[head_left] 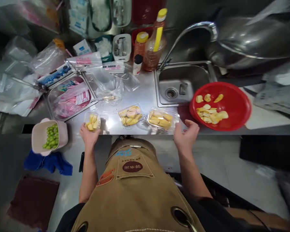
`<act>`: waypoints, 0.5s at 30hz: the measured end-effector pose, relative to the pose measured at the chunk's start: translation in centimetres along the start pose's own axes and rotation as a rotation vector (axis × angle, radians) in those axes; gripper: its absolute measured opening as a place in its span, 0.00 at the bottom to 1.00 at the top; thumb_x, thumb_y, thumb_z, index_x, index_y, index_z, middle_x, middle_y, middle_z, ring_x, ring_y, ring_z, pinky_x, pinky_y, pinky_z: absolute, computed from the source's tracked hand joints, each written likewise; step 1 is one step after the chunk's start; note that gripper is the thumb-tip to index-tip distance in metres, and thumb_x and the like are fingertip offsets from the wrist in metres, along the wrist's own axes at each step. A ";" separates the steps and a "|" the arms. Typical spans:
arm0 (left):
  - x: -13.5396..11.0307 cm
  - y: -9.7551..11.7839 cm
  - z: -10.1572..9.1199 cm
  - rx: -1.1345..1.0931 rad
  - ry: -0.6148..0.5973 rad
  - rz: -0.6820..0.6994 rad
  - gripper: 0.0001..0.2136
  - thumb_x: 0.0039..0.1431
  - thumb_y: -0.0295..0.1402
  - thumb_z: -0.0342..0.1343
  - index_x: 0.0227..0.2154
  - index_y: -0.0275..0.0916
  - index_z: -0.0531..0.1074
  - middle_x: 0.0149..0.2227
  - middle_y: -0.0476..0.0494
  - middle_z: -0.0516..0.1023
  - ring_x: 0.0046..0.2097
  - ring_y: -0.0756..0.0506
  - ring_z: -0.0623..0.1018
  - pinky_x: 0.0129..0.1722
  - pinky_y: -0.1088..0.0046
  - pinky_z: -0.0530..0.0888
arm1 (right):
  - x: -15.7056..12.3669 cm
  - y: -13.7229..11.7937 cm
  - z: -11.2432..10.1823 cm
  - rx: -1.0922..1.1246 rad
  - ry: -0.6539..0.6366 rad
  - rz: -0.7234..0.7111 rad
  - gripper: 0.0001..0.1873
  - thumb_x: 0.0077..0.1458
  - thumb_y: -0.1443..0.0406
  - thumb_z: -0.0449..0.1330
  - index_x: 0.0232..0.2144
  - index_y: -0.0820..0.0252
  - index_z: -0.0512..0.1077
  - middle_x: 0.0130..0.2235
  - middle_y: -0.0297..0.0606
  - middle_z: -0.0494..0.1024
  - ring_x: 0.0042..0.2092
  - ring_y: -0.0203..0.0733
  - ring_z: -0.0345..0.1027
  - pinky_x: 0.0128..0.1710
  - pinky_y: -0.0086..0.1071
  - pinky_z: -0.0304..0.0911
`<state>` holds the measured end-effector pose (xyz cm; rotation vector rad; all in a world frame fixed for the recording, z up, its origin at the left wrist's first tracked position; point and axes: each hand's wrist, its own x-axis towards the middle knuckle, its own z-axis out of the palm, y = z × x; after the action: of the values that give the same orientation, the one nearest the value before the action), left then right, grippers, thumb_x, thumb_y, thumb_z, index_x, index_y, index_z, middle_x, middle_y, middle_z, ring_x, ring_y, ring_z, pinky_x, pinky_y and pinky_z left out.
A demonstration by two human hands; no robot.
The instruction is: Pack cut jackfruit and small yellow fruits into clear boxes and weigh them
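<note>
My left hand (89, 137) is closed around the near side of a small clear plastic box (92, 121) of yellow fruit pieces that look like jackfruit. My right hand (186, 135) has its fingers apart and holds nothing; its thumb is at the right end of a larger clear box (162, 120) packed with the same fruit. Whether the thumb touches that box I cannot tell. Between the hands lies another clear box (130, 116) of fruit. To the right of my right hand, a red bowl (243, 111) contains loose yellow pieces.
A steel sink (176, 88) with a curved faucet (195, 25) lies behind the boxes. Bottles (154, 48) and tubs stand at the back. At left are a second sink (50, 108) with pink packaging, a pale tub (37, 138) of green grapes and a blue cloth (48, 162).
</note>
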<state>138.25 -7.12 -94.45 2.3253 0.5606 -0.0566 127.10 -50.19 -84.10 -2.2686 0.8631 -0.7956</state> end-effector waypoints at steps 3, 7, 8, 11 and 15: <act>-1.6 5.2 0.9 -0.194 -0.075 0.399 0.46 0.46 0.32 0.75 0.68 0.42 0.60 0.66 0.27 0.69 0.71 0.25 0.68 0.74 0.43 0.66 | -2.0 -1.8 -0.5 0.002 -0.028 0.033 0.28 0.57 0.48 0.66 0.53 0.54 0.70 0.58 0.54 0.77 0.65 0.64 0.69 0.70 0.62 0.62; -5.3 15.3 3.9 -0.343 -0.395 0.992 0.49 0.41 0.32 0.77 0.69 0.45 0.63 0.68 0.30 0.65 0.73 0.26 0.65 0.74 0.44 0.66 | -4.5 -1.9 -1.8 0.264 -0.013 0.289 0.30 0.56 0.42 0.65 0.51 0.52 0.72 0.55 0.48 0.81 0.58 0.56 0.75 0.61 0.53 0.72; -6.2 17.9 4.9 -0.333 -0.480 1.098 0.49 0.41 0.33 0.78 0.69 0.45 0.65 0.70 0.29 0.64 0.72 0.25 0.65 0.74 0.44 0.65 | -5.0 -1.7 -2.4 0.291 0.021 0.322 0.30 0.55 0.41 0.66 0.50 0.52 0.72 0.54 0.46 0.81 0.57 0.55 0.76 0.59 0.51 0.73; -8.5 24.1 7.9 -0.247 -0.689 1.309 0.47 0.43 0.33 0.78 0.69 0.43 0.70 0.73 0.26 0.62 0.72 0.21 0.64 0.73 0.40 0.64 | -6.4 -0.9 -4.4 0.324 0.123 0.412 0.30 0.53 0.39 0.67 0.47 0.51 0.74 0.51 0.43 0.81 0.56 0.52 0.76 0.52 0.45 0.75; -9.5 27.2 10.4 -0.168 -0.872 1.416 0.46 0.41 0.34 0.82 0.67 0.40 0.72 0.76 0.21 0.60 0.77 0.16 0.58 0.75 0.34 0.58 | -7.1 -0.1 -6.5 0.329 0.175 0.523 0.32 0.48 0.38 0.68 0.46 0.51 0.74 0.50 0.42 0.82 0.54 0.50 0.76 0.50 0.42 0.76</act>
<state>142.11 -35.06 -82.45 1.7813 -1.4148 -0.2983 118.27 -46.98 -82.08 -1.6019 1.2356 -0.8217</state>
